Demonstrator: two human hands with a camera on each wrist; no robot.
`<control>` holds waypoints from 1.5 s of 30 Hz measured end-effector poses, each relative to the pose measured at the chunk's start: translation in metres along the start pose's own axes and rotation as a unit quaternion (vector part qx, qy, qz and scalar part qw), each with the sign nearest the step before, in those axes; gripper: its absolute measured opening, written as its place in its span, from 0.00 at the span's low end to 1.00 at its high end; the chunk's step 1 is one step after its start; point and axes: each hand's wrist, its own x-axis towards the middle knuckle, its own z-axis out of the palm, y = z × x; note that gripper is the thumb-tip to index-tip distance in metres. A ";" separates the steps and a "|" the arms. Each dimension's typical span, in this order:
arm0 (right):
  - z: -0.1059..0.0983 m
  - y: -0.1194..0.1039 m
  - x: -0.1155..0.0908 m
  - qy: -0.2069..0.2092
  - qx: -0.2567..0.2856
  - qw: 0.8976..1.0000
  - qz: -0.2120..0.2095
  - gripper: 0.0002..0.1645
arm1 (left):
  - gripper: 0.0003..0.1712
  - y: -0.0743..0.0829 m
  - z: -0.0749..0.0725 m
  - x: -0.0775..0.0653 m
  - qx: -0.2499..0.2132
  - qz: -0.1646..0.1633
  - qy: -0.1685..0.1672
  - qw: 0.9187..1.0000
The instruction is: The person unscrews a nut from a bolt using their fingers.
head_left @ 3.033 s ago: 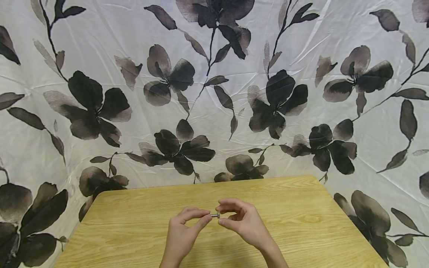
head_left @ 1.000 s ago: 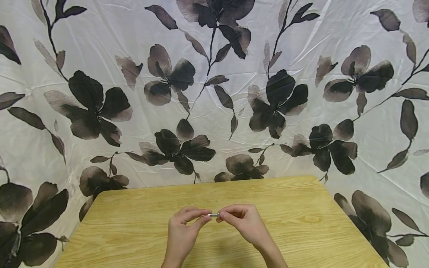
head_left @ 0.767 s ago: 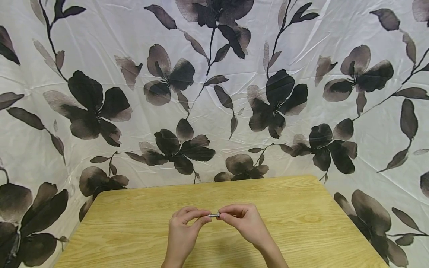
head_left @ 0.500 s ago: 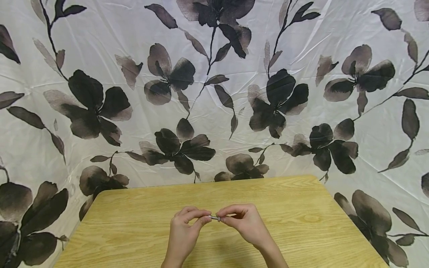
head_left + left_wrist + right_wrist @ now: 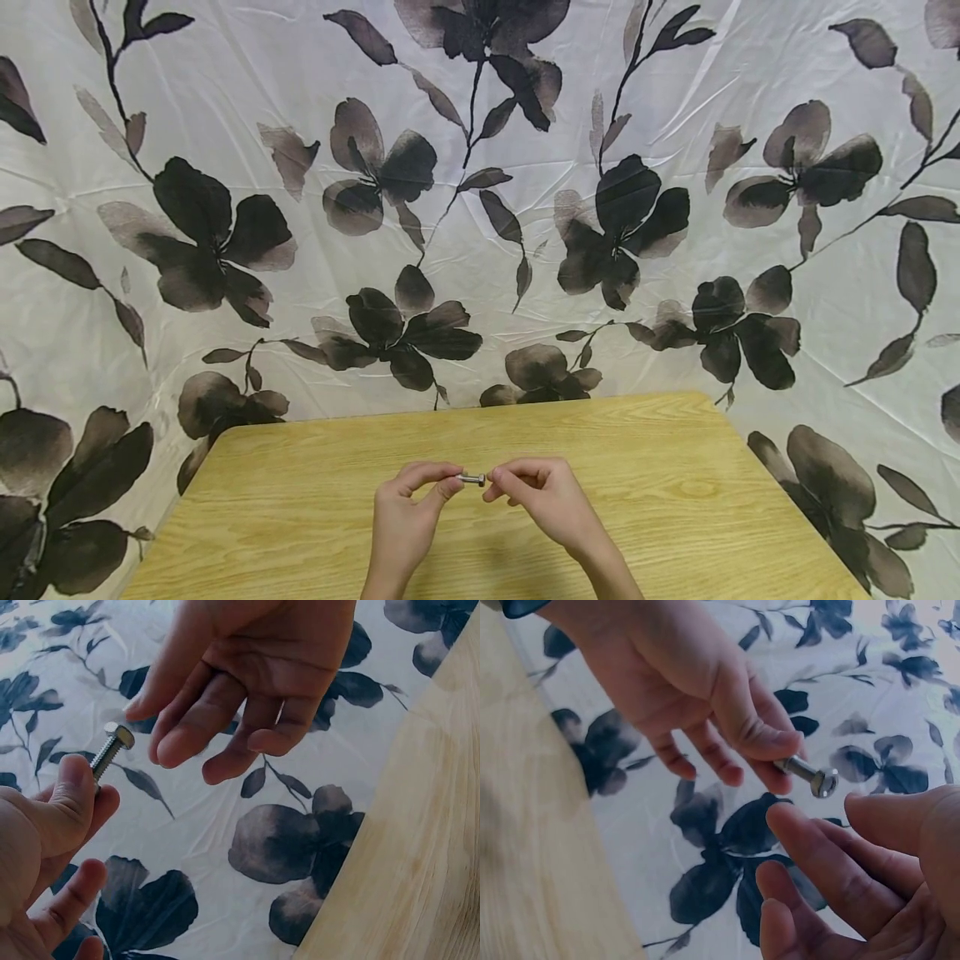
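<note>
My left hand (image 5: 407, 515) pinches a silver hex bolt (image 5: 473, 479) by its shank end, between thumb and forefinger. The bolt points sideways in the head view, its hex head toward my right hand (image 5: 549, 507). A stretch of bare thread shows below the head in the left wrist view, and the far end is hidden in the grip. Facing the bolt head, my right hand holds nothing. Its thumb and loosely bent fingers are a small gap away from the head, as the right wrist view also shows.
Both hands are above a light wood-grain table (image 5: 300, 467) with rounded far corners. A white cloth (image 5: 517, 267) printed with dark flowers hangs behind it and along both sides.
My right fingers have come off the bolt head, which they were touching a second ago. My left hand has drawn the bolt slightly left, and its brief tilt is gone.
</note>
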 end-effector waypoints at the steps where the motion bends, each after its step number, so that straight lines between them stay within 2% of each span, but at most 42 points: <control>1: 0.000 0.000 0.000 -0.003 0.001 1.000 0.001 0.15 | 0.08 0.000 0.000 -0.001 0.001 0.003 0.002 1.000; 8: 0.001 0.001 0.000 -0.003 0.001 1.000 0.004 0.15 | 0.12 -0.003 0.005 -0.003 0.055 0.047 0.022 0.997; 14: 0.001 0.003 0.000 0.003 0.002 1.000 0.007 0.13 | 0.13 -0.004 0.006 -0.003 0.071 0.045 0.022 0.996; 20: 0.001 0.004 0.000 0.002 -0.001 1.000 -0.016 0.14 | 0.12 -0.002 0.005 -0.004 0.083 0.046 0.023 0.995; 24: 0.002 0.003 0.000 0.009 0.004 1.000 -0.012 0.17 | 0.12 -0.001 0.005 -0.004 0.083 0.043 0.026 0.995; 28: 0.002 0.003 0.000 0.019 0.006 1.000 0.011 0.18 | 0.11 -0.001 0.006 -0.004 0.081 0.041 0.028 0.995; 33: 0.001 0.004 0.001 0.016 -0.003 1.000 0.026 0.18 | 0.13 -0.003 0.007 -0.004 0.081 0.051 0.034 0.995; 42: 0.000 0.005 0.001 0.007 0.002 1.000 0.015 0.16 | 0.11 -0.008 0.007 -0.004 0.037 0.079 0.026 0.996; 45: 0.000 0.004 0.001 0.008 0.007 1.000 0.016 0.16 | 0.09 -0.009 0.007 -0.004 0.041 0.079 0.020 0.996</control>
